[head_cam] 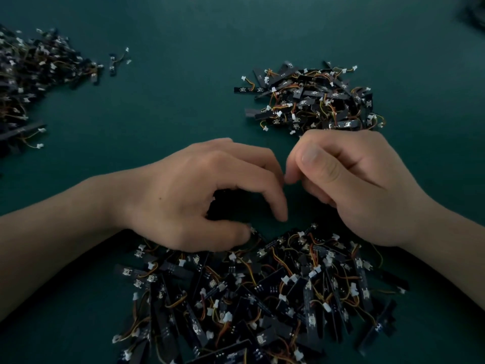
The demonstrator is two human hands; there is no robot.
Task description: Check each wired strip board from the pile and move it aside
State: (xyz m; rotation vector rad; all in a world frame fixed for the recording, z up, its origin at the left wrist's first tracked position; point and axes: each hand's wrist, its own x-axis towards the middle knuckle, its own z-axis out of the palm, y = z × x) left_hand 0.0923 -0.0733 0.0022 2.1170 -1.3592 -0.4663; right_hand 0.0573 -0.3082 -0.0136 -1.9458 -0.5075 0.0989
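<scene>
Head view: left hand and right hand curl at the near pile, probably to draw one out; I cannot tell whether either grips.

You have two hands in view: your left hand at centre frame and your right hand just right of it. Count three clear piles of wired strip boards: the near pile along the bottom centre, a smaller pile right of centre in the upper half, and a third pile at the upper left edge. A fourth dark heap in the top right corner is too blurred to name. One single board lies apart, just right of the third pile. The boards within each pile are too many and too tangled to count. One green mat lies under everything.
</scene>
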